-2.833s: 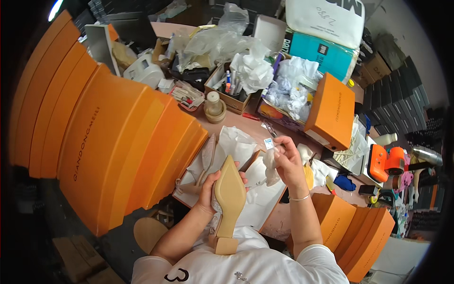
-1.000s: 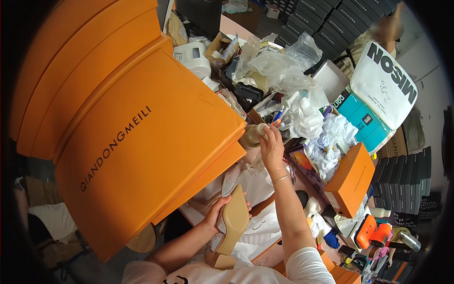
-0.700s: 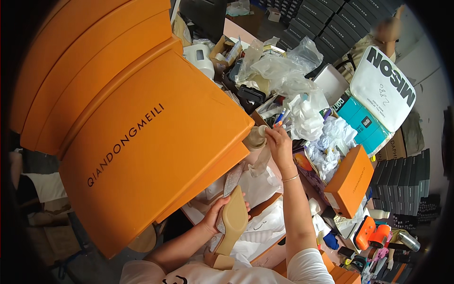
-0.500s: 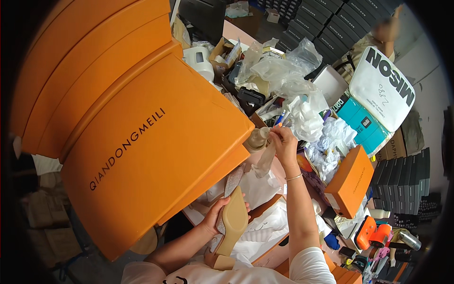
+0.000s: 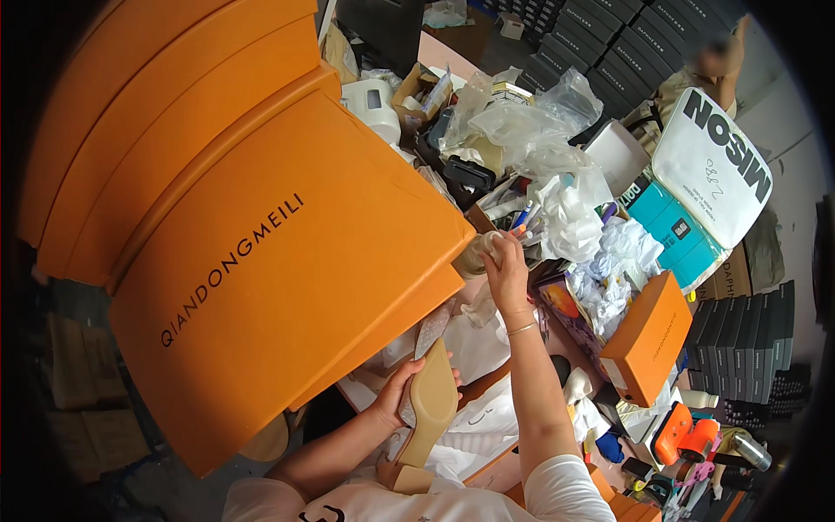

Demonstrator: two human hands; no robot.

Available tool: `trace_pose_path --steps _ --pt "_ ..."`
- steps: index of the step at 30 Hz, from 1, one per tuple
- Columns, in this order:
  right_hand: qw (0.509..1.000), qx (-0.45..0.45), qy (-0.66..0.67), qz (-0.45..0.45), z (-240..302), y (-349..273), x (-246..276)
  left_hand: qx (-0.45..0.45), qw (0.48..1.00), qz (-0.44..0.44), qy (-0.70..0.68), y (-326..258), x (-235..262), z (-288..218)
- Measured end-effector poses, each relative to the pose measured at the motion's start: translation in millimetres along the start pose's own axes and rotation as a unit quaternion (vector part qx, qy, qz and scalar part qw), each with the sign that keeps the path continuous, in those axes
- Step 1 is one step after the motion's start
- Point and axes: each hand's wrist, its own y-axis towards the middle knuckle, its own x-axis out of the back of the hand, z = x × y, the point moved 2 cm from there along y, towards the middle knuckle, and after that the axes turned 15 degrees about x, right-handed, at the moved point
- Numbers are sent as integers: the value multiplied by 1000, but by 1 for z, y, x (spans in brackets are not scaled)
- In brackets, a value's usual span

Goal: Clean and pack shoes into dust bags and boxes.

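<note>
My left hand (image 5: 400, 391) is closed round a heeled shoe (image 5: 432, 387), its beige sole turned up and its block heel toward my body. Glittery silver material shows along the shoe's side. Another glittery silver piece (image 5: 433, 326) lies just beyond it, partly under the orange box's edge; whether it belongs to the same shoe I cannot tell. At the mouth of a beige translucent container (image 5: 472, 257), the fingers of my right hand (image 5: 506, 271) are pinched together. What they hold is hidden. White tissue paper (image 5: 474, 426) lies beneath both arms.
Large stacked orange boxes (image 5: 287, 261) fill the left side. Clear plastic bags (image 5: 531, 122), crumpled white paper (image 5: 613, 261) and a small orange box (image 5: 648, 339) crowd the far and right side. A person (image 5: 713, 65) is at the back right, near dark stacked boxes (image 5: 644, 43).
My right hand has moved slightly down and left, closer over the container's mouth. The translucent strip that hung from its fingers no longer shows hanging there. My left hand keeps the shoe nearly still.
</note>
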Motion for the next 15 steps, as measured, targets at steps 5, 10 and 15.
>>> trace_pose_path --steps 5,10,15 --pt "993 -63 -1 -97 -17 -14 25 -13 1000 11 12 -7 -3 -4" --pt "789 -324 291 -433 -42 -74 65 3 1000 -8 30 -18 -6 -13" --pt "915 -226 112 -316 -8 -40 62 5 999 -24 38 -20 -6 -11"
